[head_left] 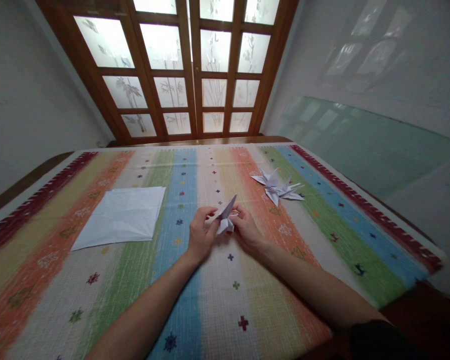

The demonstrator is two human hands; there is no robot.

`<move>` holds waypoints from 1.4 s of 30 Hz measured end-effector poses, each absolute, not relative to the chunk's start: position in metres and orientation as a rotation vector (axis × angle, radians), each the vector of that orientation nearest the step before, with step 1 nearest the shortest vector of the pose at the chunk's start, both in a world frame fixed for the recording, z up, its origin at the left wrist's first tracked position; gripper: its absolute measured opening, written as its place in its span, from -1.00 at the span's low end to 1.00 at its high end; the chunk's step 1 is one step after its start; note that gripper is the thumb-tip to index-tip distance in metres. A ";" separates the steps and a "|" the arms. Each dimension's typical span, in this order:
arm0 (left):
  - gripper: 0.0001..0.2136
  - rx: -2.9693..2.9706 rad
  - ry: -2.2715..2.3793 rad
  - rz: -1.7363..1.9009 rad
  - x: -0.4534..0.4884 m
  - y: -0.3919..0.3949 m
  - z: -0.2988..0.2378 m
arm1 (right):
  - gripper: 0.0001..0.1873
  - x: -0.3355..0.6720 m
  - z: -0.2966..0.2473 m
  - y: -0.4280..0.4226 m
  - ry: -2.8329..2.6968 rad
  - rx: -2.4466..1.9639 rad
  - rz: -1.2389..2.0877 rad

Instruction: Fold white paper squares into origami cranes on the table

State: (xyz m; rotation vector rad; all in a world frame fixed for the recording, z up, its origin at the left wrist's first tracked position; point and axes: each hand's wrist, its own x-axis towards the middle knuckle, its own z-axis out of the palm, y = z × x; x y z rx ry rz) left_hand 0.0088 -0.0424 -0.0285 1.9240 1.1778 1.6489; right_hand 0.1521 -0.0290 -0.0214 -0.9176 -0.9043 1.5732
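Observation:
A folded white paper crane [226,215] is held between both hands above the middle of the striped tablecloth, one pointed flap rising up and to the right. My left hand [202,231] pinches it from the left side. From the right, the thumb and fingers of my right hand [246,226] are closed on its other side. Fingers partly hide the paper's lower and side folds. Several finished white paper cranes [277,187] lie clustered together at the right, beyond my right hand. To the left rests a stack of flat white paper sheets [122,217].
A tablecloth [213,290] with coloured stripes and small printed figures covers the table. Wooden doors [193,75] with frosted panes stand behind its far edge. A pale glass panel [360,145] is on the wall at the right.

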 end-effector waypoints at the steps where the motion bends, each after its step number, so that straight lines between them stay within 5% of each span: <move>1: -0.82 1.908 1.154 1.648 0.009 -0.042 -0.027 | -0.71 0.152 -0.021 -0.029 -0.906 -0.916 1.592; 9: -0.71 1.339 1.236 1.512 0.017 -0.044 -0.029 | -0.62 0.157 -0.028 -0.025 -0.963 -1.002 1.848; 16: -0.76 1.227 1.486 1.725 0.012 -0.037 -0.032 | -0.62 0.156 -0.026 -0.030 -1.189 -1.055 1.208; 26: -0.89 1.632 1.366 1.700 0.016 -0.048 -0.029 | -0.69 0.150 -0.026 -0.037 -1.313 -0.989 1.234; 30: -0.86 1.713 1.247 1.720 0.017 -0.048 -0.029 | -0.84 0.152 -0.023 -0.036 -1.386 -0.968 1.102; 34: -0.80 1.579 1.143 1.750 0.019 -0.045 -0.033 | -0.72 0.155 -0.023 -0.036 -1.453 -0.976 0.999; 39: -0.47 1.463 0.957 1.655 0.018 -0.044 -0.039 | -0.70 0.163 -0.027 -0.031 -1.569 -0.973 0.823; 42: -0.53 1.443 0.990 1.654 0.017 -0.044 -0.039 | -0.69 0.169 -0.028 -0.028 -1.549 -1.006 0.732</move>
